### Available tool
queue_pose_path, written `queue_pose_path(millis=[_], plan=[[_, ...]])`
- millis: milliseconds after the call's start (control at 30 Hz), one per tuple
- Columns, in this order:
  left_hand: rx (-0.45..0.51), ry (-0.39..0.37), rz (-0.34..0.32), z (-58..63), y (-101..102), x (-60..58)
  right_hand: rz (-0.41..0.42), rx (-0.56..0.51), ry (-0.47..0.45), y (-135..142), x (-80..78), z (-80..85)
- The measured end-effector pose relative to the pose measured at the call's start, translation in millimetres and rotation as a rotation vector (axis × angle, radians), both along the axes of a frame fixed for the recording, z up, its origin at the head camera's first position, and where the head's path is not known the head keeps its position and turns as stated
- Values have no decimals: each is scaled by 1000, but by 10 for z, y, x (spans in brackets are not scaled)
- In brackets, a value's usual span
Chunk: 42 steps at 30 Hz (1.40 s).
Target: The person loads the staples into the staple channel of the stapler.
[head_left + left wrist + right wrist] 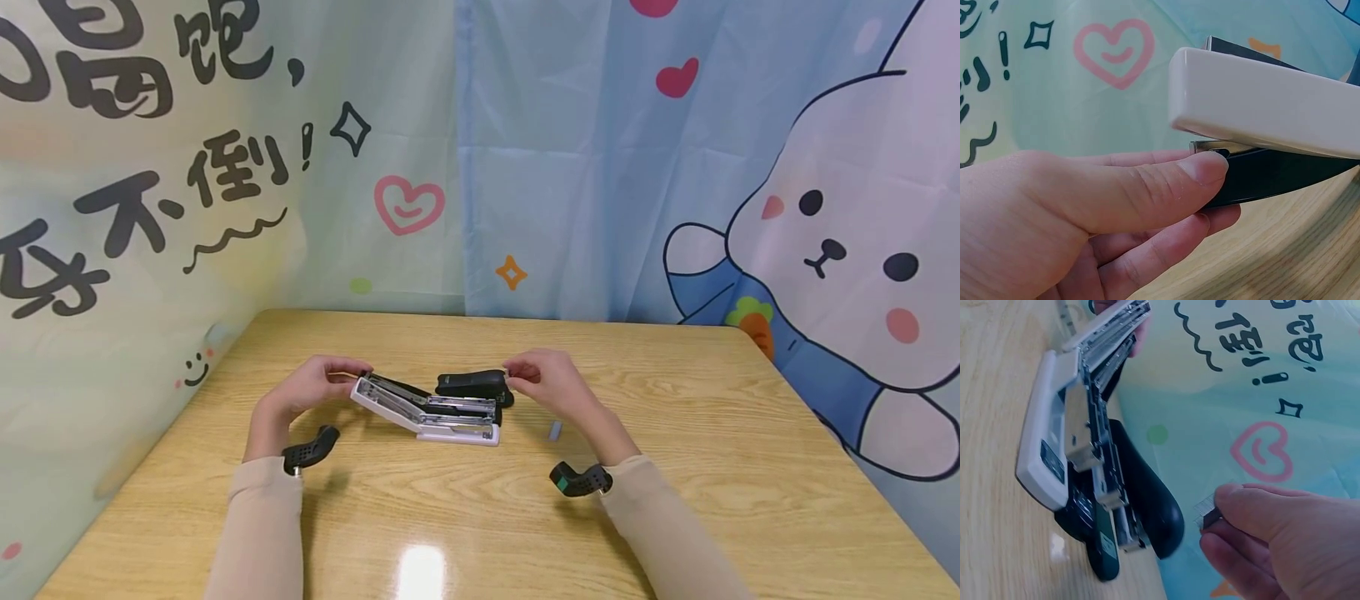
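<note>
White stapler [1035, 437] and black stapler [1272, 175] stand hinged open on the desk [405, 508], the left grip [309, 390] pinching the black one's end, apparently to steady it, while the right grip [552, 383] pinches staples [1210, 517], presumably for loading.

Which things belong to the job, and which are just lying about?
Likely in the job:
staple strip, in the right hand
opened black stapler, in the left hand
opened white stapler
rear black stapler

Probably incidental:
small grey piece on the table
printed curtain behind
</note>
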State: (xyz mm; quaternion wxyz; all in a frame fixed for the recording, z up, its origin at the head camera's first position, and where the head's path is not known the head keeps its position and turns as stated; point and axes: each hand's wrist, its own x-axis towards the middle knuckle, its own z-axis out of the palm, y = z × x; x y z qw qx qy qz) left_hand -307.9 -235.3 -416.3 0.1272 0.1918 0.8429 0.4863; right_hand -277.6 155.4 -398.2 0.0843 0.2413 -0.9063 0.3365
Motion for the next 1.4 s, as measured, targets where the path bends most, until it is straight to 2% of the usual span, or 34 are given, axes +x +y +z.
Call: queue_pose_path(millis=[167,400,633,867,1400], plan=[[5,-2,-2,3,-10,2,-10,2,17,-86,-23,-42],[14,-6,-8,-7,-20,-1,12,-89,48,-171,-41,-121],[30,-4,-21,-14,-22,5,19,-119,36,-213,-50,-193],[37,-7,-19,-27,-27,-6,43,-96,71,-258,-47,-229],[59,-10,-39,-28,-31,-3,30,-38,37,-290,-47,-278]])
